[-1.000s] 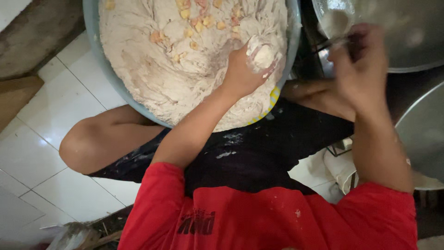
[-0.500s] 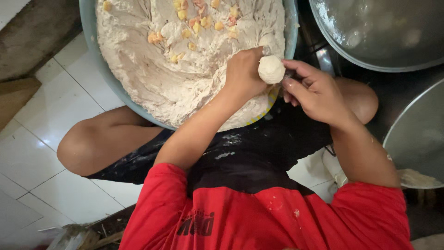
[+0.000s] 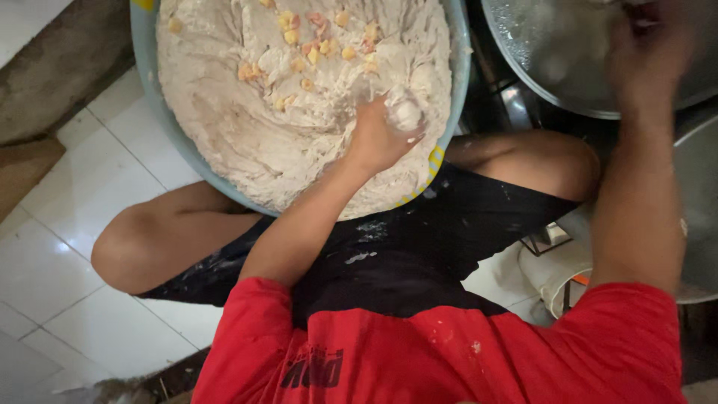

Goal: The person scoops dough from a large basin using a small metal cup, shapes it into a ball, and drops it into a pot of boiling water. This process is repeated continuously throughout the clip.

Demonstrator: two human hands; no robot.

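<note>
My left hand [image 3: 378,138] squeezed a dough lump [image 3: 406,114] over the dough basin [image 3: 456,75] to shape it; right hand [image 3: 647,49] blurred above the metal pan [image 3: 538,60], grip unclear

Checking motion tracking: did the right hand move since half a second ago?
Yes. The right hand went from beside the dough ball at the blue basin's rim up and right, over the metal pan.
</note>
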